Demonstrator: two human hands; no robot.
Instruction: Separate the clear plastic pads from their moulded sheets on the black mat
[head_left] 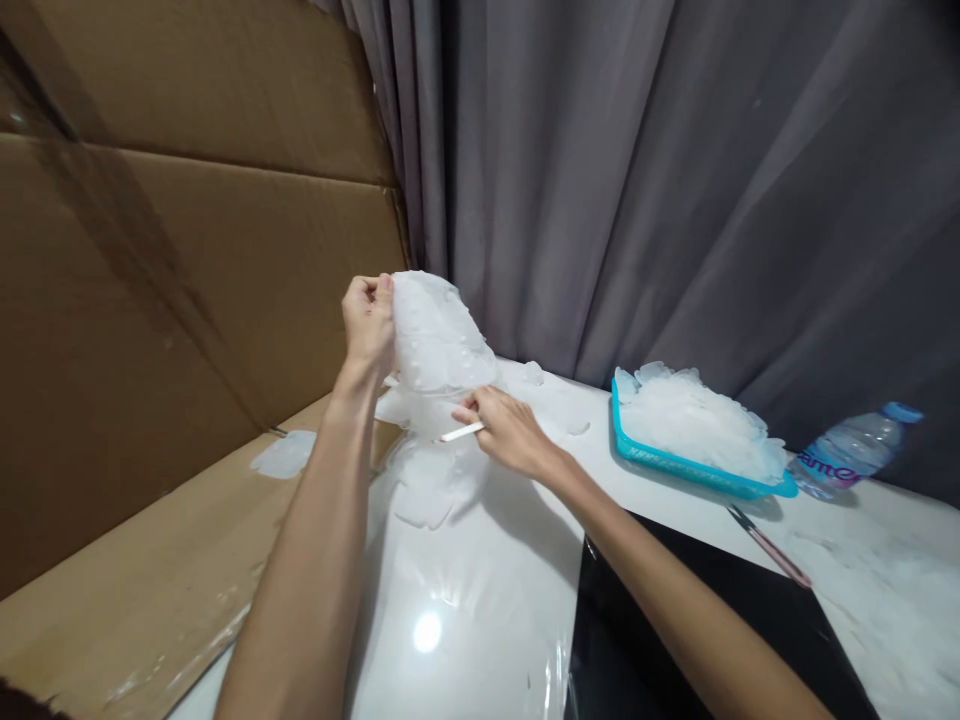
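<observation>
My left hand (369, 318) is closed on the edge of a thin, translucent white sheet (439, 335) dotted with small bumps, raised above the table. Lower and to the right, my right hand (506, 425) pinches a slim white pen-like stick (462, 432), its tip pointing left. Beneath both hands lie thin white pieces (431, 485) with rounded edges, overlapping on the shiny white table surface (465, 600). Whether the stick touches the sheet, I cannot tell.
A turquoise basket (675, 480) heaped with translucent white pieces (690, 420) stands right, beside a water bottle (855, 450). A pink-handled cutter-like tool (776, 550) lies by a black panel (675, 620). Cardboard (225, 250) rises at left; a grey curtain (570, 180) hangs behind.
</observation>
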